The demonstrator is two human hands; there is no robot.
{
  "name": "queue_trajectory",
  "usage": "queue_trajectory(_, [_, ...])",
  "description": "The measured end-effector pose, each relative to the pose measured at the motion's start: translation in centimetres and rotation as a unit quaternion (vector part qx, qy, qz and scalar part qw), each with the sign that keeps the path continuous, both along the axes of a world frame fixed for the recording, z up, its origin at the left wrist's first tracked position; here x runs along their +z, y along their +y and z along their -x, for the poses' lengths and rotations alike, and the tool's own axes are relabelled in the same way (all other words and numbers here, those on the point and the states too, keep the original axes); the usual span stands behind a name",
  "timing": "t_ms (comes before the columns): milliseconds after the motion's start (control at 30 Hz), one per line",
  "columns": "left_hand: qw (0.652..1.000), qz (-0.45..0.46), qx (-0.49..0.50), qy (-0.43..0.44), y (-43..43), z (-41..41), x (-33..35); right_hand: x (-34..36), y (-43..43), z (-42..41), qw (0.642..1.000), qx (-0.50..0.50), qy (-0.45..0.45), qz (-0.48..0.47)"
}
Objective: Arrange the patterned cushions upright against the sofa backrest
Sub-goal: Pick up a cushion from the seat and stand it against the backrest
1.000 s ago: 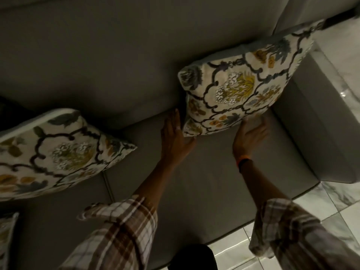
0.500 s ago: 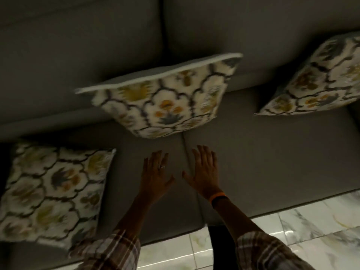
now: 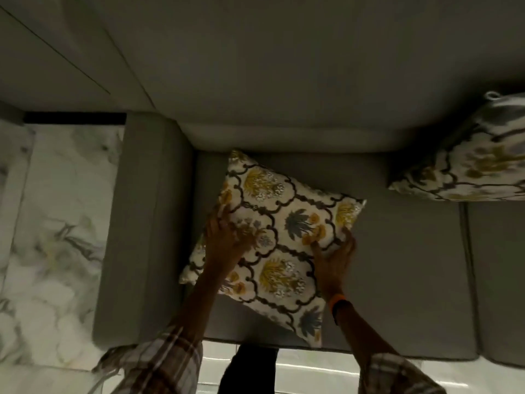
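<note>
While both hands grip its sides, the cushion lies flat between them

Half a second ago both hands hovered bare over the seat — now the left hand and right hand grip the flat-lying cushion by its sides, beside the sofa's left armrest — newly in view.

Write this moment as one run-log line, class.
stage: grasping | left hand: on flat cushion | right hand: at its right edge | place: sofa seat, left end | second cushion: upright against backrest
</note>
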State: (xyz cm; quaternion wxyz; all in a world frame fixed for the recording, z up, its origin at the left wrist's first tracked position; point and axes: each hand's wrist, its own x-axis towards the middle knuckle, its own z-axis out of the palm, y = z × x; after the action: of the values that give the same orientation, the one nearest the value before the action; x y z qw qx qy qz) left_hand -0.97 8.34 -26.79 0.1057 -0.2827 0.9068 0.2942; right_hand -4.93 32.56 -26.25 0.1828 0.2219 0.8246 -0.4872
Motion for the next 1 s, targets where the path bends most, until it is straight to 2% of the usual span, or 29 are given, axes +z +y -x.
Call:
queue_trajectory(67, [0.983,-0.121,0.134,-0.041,-1.9,1.3,0.0,-0.9,-0.9,-0.5,0.994,-0.08,0.007,0.07])
queue_trajectory(133, [0.939,-0.253,0.222,-0.065,-4.1,2.9,-0.8,-1.2,-1.1,-0.6,0.99,-0.088,0.018,0.113])
queue_trajectory(200, [0.908,-0.344,0.226,-0.084,-5.9,3.7,-0.8,0.0,-2.0,0.3,0.987,-0.085,0.021,0.137])
queue_trajectory(267, [0.899,-0.382,0.206,-0.059,-6.7,3.5,0.1,1.1,-2.8,1.2,0.985,-0.091,0.066,0.128])
queue_trajectory(367, [0.91,-0.349,0.221,0.041,-7.9,3.5,1.7,3.0,-4.9,3.2,0.983,-0.057,0.123,0.126])
queue_trajectory(500, [0.931,-0.247,0.231,0.134,-11.7,7.2,2.8,5.2,-8.2,7.6,0.971,-0.002,0.183,0.154])
queue_trajectory(700, [0.937,-0.272,0.141,0.168,-13.5,11.0,3.5,5.0,-9.7,12.8,0.974,0.059,0.159,0.153])
queue_trajectory(867, [0.926,-0.277,0.16,0.199,-12.9,9.1,3.8,5.3,-9.6,11.5,0.975,0.044,0.17,0.137])
queue_trajectory(1000, [0.926,-0.27,0.169,0.201,-12.5,8.1,4.3,4.8,-9.4,12.8,0.976,0.097,0.141,0.132])
